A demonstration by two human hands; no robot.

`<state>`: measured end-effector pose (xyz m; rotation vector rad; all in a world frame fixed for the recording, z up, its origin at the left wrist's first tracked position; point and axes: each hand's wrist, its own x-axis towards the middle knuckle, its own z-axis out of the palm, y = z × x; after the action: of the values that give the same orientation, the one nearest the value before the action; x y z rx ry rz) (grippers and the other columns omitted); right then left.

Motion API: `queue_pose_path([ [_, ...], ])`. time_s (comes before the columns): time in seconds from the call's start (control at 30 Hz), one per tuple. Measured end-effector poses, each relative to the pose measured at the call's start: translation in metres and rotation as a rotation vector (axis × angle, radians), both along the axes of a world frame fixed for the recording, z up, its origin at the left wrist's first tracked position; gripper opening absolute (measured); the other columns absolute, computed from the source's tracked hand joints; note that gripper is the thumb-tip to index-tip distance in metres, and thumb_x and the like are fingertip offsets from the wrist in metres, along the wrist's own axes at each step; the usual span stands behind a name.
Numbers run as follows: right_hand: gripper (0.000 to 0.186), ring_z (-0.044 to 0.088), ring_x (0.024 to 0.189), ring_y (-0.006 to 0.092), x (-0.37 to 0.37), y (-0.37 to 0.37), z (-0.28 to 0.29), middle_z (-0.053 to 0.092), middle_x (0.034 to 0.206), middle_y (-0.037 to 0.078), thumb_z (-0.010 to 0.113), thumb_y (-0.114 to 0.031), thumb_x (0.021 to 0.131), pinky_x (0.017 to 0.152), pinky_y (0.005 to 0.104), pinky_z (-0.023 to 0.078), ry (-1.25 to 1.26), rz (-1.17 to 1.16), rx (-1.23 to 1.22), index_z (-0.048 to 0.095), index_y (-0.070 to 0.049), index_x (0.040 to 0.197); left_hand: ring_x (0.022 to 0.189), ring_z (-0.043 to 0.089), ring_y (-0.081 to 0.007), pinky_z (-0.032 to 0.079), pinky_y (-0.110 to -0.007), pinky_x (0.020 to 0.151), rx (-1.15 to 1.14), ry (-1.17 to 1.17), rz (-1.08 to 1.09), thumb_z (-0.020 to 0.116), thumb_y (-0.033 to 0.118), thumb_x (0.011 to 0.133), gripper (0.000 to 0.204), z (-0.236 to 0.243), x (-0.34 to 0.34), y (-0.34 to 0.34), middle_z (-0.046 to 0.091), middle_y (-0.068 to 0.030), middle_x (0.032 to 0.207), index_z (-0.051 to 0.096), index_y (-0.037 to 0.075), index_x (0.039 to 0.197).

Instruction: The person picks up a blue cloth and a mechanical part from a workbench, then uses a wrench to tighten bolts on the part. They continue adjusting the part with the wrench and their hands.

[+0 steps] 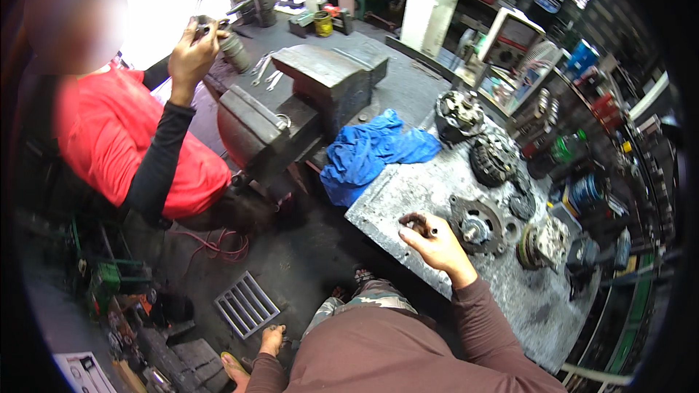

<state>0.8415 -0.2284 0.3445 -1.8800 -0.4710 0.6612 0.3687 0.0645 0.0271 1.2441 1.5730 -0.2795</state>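
My right hand (440,247) is over the near-left part of the metal-topped workbench (393,196). Its fingers, dark with grime, curl round a small dark cylindrical piece (433,232), whose round end shows. Just right of this hand lies a round metal alternator housing (477,227) with a shaft at its centre. My left hand (273,338) hangs low by my side above the floor, fingers curled; whatever it holds, if anything, is too small to make out. Farther back on the bench are a copper-wound stator (495,159) and another alternator part (460,113).
A co-worker in a red shirt (145,145) stands at the left, raising a small metal part. Between us is a large bench vise (255,124), with a crumpled blue cloth (378,149) beside it. A metal grate (246,306) lies on the floor; cluttered shelves (582,124) line the right.
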Motion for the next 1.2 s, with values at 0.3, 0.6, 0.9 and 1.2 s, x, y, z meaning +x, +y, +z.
queue_pose_path([
  [0.3,0.105,0.071,0.114,0.0359,0.122,0.127,-0.068,0.071,0.127,0.023,0.091,-0.026,0.072,0.098,0.0439,0.056,-0.518,-0.119,-0.308,0.036,-0.006,0.159,0.086,0.067,-0.0192,0.052,-0.038,0.073,0.064,-0.048,0.247,0.075,0.022,0.093,0.028,0.048,-0.02,-0.037,0.074,-0.0085,0.097,0.075,-0.001,0.109],
  [0.6,0.108,0.064,0.123,0.0486,0.181,0.177,-0.153,0.065,0.134,0.032,0.082,-0.022,0.073,0.106,0.0483,0.051,-0.61,0.076,-0.547,0.027,-0.003,0.164,0.073,0.067,-0.0206,0.054,-0.038,0.064,0.038,-0.025,0.464,0.074,0.023,0.093,0.028,0.009,-0.08,-0.057,0.074,-0.0103,0.091,0.076,-0.001,0.107],
  [0.9,0.086,0.054,0.136,0.0447,0.116,0.171,-0.116,0.058,0.143,0.032,0.069,-0.007,0.071,0.12,0.0454,0.038,-0.757,0.128,-0.553,0.043,0.009,0.152,0.094,0.073,-0.0423,0.055,-0.047,0.083,0.16,-0.04,0.612,0.068,0.036,0.085,0.046,-0.073,-0.134,0.065,0.074,-0.0297,0.1,0.076,-0.006,0.101],
  [1.2,0.083,0.065,0.118,0.0295,-0.159,0.376,-0.036,0.067,0.128,0.019,0.069,-0.005,0.067,0.111,0.0378,0.047,0.028,0.584,-0.263,0.049,0.009,0.146,0.072,0.061,-0.0128,0.049,-0.033,0.058,0.067,-0.549,0.756,0.07,0.028,0.097,0.025,-0.008,-0.069,0.26,0.068,0.0008,0.091,0.074,0.009,0.111],
])
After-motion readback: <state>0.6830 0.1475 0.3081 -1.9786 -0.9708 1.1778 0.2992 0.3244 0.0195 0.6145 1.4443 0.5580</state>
